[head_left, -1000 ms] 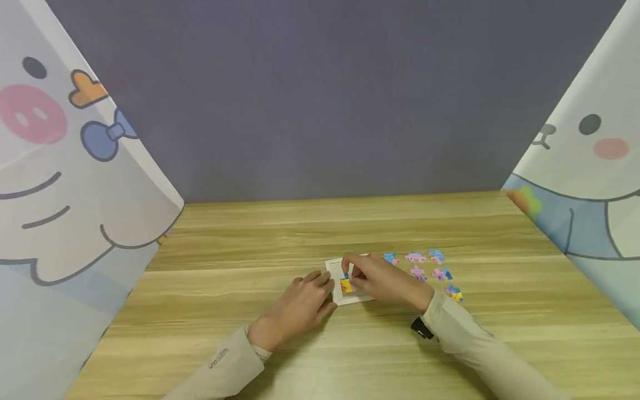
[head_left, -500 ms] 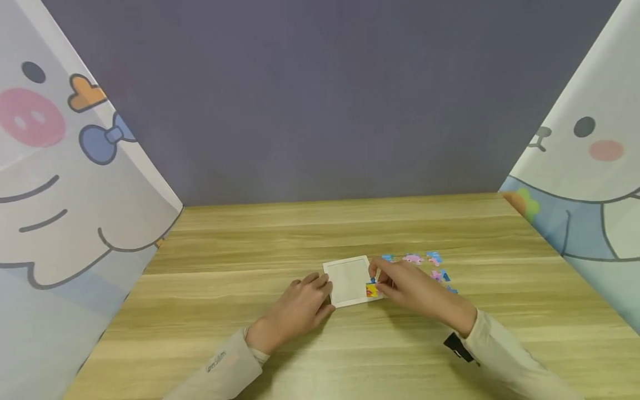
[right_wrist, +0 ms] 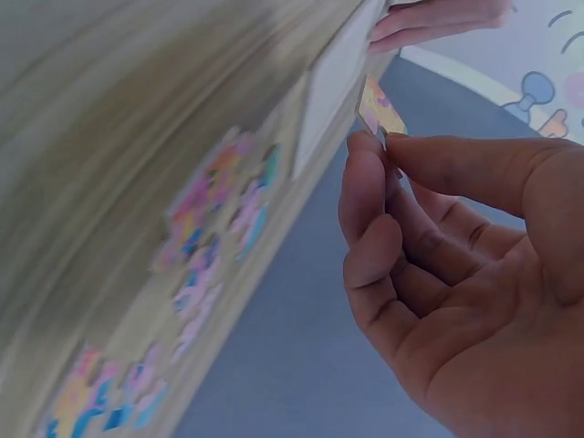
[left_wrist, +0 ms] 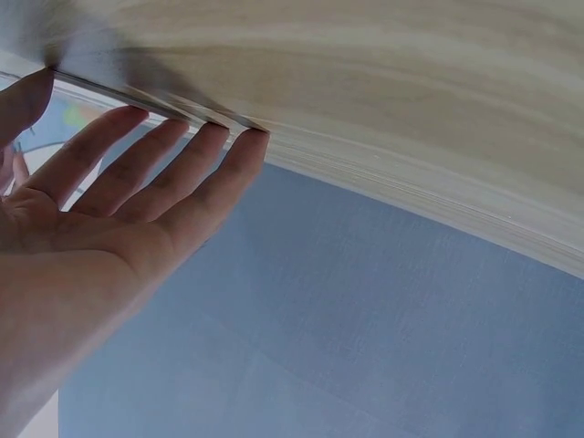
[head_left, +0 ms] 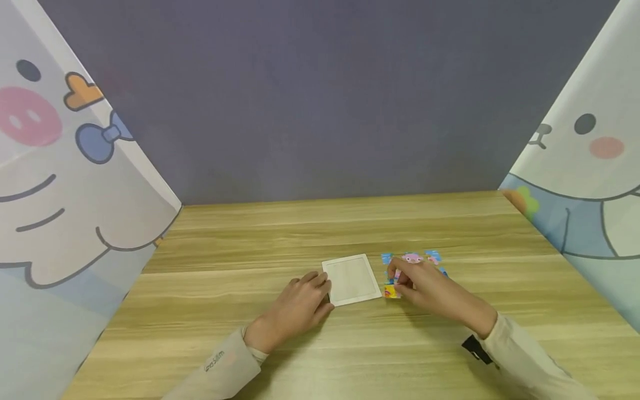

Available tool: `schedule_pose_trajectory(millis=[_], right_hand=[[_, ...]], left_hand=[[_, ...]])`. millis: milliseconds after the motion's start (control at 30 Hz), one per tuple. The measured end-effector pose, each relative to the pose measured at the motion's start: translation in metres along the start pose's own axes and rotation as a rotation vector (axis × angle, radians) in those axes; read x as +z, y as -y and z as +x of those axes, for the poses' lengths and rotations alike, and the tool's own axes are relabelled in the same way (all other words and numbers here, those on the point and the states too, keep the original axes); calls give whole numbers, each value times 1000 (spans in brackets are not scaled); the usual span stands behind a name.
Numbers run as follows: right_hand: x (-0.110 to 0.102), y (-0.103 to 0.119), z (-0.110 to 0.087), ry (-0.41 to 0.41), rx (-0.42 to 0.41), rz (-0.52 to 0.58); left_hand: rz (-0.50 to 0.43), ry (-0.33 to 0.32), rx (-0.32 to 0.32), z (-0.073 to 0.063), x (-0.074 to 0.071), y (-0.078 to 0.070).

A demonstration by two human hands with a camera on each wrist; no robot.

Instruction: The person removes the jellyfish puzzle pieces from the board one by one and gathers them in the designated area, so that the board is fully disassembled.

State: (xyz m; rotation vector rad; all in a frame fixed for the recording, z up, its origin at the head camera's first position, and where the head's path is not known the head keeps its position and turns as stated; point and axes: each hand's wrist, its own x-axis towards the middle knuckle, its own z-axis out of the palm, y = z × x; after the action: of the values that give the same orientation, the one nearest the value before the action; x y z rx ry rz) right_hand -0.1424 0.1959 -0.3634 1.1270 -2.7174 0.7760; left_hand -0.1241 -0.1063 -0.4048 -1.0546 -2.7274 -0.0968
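Observation:
A yellow jigsaw puzzle piece [head_left: 391, 291] is pinched between thumb and index finger of my right hand [head_left: 435, 291], beside the lower right corner of a white square puzzle frame [head_left: 352, 279]. In the right wrist view the puzzle piece [right_wrist: 380, 109] sticks out past the fingertips, above the table. My left hand [head_left: 300, 303] rests at the frame's left edge with its fingers loosely extended; the left wrist view shows the fingertips [left_wrist: 251, 144] along that edge. Several pink and blue puzzle pieces [head_left: 413, 258] lie right of the frame, some hidden by my right hand.
The wooden table [head_left: 240, 239] runs back to a grey panel [head_left: 320, 100]. Cartoon-printed panels stand on the left [head_left: 75, 183] and right [head_left: 590, 183]. A black item [head_left: 476, 349] shows at the right sleeve cuff.
My right hand has moved right with the yellow puzzle piece, from over the frame's inside to just past its right side. The left hand stays at the left edge.

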Motion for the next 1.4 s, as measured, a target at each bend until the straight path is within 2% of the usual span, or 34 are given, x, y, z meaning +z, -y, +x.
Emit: schedule_pose_trajectory(millis=[133,233,667,1133,1400], right_hand=[[1,-11,0,53,67,54],[4,-18,0,89,88,85],[7,-27,-2,153,93,81],[11,-27,2,110,42,52],[4,-26,3,39,66,26]], left_hand=[[2,-15,6,2,1,2],[13,-17,9,4,1,3],[0,-8,19,9,1,4],[-5,4,12,10,-3,5],[57,54,4,9,-1,1]])
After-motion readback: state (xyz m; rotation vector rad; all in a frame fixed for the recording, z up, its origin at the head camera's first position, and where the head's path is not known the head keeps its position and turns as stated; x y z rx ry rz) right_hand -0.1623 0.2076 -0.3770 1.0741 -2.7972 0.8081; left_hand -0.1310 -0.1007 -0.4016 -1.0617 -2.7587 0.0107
